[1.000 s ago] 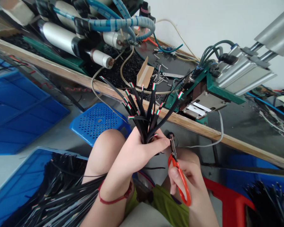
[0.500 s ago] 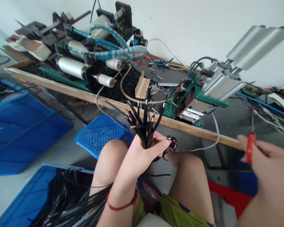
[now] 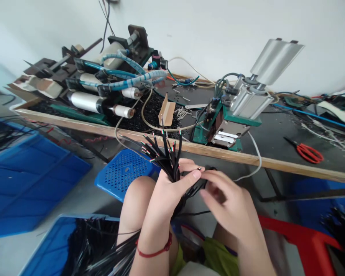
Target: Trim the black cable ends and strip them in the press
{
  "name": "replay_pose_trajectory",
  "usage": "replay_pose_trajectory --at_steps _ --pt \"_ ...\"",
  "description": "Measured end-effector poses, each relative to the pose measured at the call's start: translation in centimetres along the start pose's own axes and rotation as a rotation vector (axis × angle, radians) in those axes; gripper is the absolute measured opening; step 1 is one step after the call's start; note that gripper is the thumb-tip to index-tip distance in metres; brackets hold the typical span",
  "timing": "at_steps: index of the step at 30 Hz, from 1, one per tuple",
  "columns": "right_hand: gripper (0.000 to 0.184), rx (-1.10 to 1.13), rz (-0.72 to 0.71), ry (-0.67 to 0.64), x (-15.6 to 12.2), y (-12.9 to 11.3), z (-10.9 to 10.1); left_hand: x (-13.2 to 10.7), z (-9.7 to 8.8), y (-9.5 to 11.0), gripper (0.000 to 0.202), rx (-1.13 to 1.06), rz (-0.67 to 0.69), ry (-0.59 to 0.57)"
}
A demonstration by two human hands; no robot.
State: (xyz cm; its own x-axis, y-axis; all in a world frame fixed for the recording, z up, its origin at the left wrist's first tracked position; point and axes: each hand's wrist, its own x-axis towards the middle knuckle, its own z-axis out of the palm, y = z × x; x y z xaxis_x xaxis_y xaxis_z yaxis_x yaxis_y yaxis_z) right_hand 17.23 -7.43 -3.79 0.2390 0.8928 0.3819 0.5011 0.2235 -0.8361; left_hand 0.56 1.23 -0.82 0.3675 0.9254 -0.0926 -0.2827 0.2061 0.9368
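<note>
My left hand [image 3: 169,188] is wrapped around a bundle of black cables [image 3: 161,153] whose stripped ends show red, white and green wires fanning upward. My right hand [image 3: 227,203] is beside it, its motion-blurred fingers curled at a small black tie or loop by my left thumb. The red-handled scissors [image 3: 307,151] lie on the dark bench top at the right, away from both hands.
A green and silver pneumatic press [image 3: 235,111] and a cylinder machine with blue hoses [image 3: 115,84] stand on the wooden-edged bench [image 3: 276,163]. A blue stool [image 3: 123,172], blue crates [image 3: 25,180], a bin of black cables [image 3: 83,245] and a red stool [image 3: 301,241] surround my knees.
My right hand carried the scissors to the right, set them on the bench, and came back empty to the bundle. The view tilted up.
</note>
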Motion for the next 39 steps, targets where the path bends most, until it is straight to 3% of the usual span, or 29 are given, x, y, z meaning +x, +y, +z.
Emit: replay_pose_trajectory --at_steps 2,4,8,14,18,23,26,30,35,39 --pt "0.029 0.078 -0.064 -0.098 0.3 -0.7 2.9 0.0 -0.1 -0.1 0.014 -0.04 0.011 -0.039" --pt "0.024 0.105 -0.124 -0.095 1.2 -1.2 4.1 -0.1 -0.1 -0.2 0.012 -0.062 0.019 -0.054" --pt "0.023 0.11 -0.21 -0.002 1.9 -1.7 4.4 -0.2 -0.3 0.0 0.014 -0.067 -0.015 -0.008" --pt "0.032 0.085 -0.161 0.122 0.4 -1.9 4.9 -0.3 0.1 0.7 0.022 -0.06 -0.076 0.126" --pt "0.03 0.069 -0.183 0.141 -0.1 -1.8 5.1 -0.5 0.3 1.0 0.016 -0.059 -0.043 0.159" --pt "0.028 0.061 -0.319 0.179 -0.6 -1.6 5.4 -0.5 0.1 1.0 0.013 -0.136 0.029 0.182" --pt "0.031 0.124 -0.268 0.198 -1.1 -1.7 5.5 -0.4 -0.3 0.7 0.014 -0.177 0.066 0.194" --pt "0.034 0.225 -0.173 0.222 -1.1 -2.3 5.4 -0.9 -0.9 0.6 0.014 -0.211 0.052 0.076" --pt "0.034 0.312 -0.177 0.194 -0.5 -3.2 5.6 -2.0 -1.3 1.1 0.024 -0.22 -0.018 -0.146" --pt "0.032 0.332 -0.182 0.189 -0.6 -3.3 5.8 -1.9 -1.5 1.3 0.019 -0.282 -0.041 -0.251"
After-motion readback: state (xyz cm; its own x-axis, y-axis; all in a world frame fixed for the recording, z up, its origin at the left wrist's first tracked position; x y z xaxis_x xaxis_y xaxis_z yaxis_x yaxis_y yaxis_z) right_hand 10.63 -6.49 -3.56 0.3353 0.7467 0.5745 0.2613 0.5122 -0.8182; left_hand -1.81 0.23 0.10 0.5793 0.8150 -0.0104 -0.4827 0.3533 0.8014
